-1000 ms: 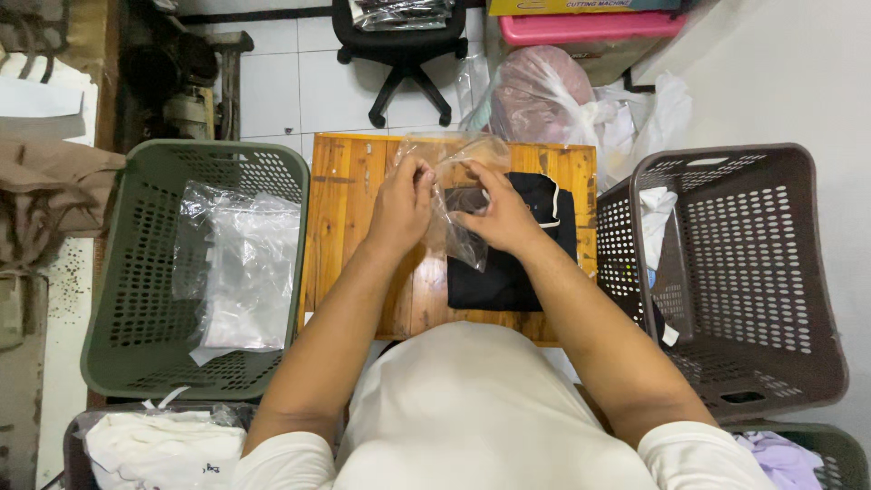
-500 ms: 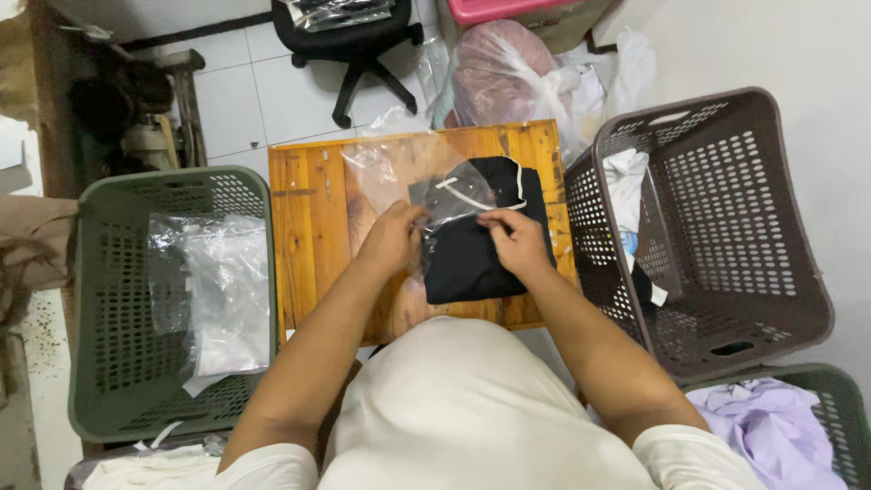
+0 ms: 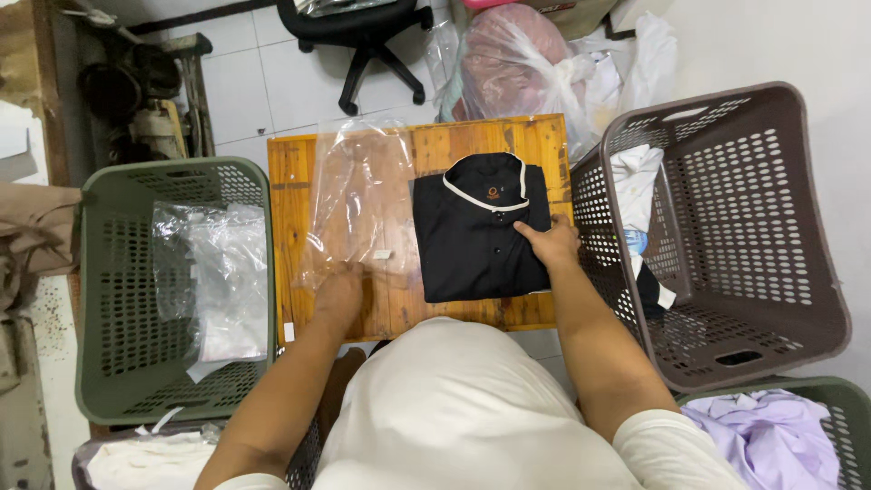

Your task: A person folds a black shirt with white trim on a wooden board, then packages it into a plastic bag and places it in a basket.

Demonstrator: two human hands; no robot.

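A folded black polo shirt (image 3: 479,231) with a white-trimmed collar lies on the small wooden desk (image 3: 544,145), just right of centre. The right hand (image 3: 548,243) rests flat on the shirt's edge at about 3 o'clock, fingers loosely spread, gripping nothing. The left hand (image 3: 339,292) presses down on the near edge of a clear plastic bag (image 3: 358,200), which lies flat beside the shirt at 9 o'clock. A green laundry basket (image 3: 100,272) holding more plastic bags stands at 9 o'clock of the desk, a brown basket (image 3: 780,227) at 3 o'clock
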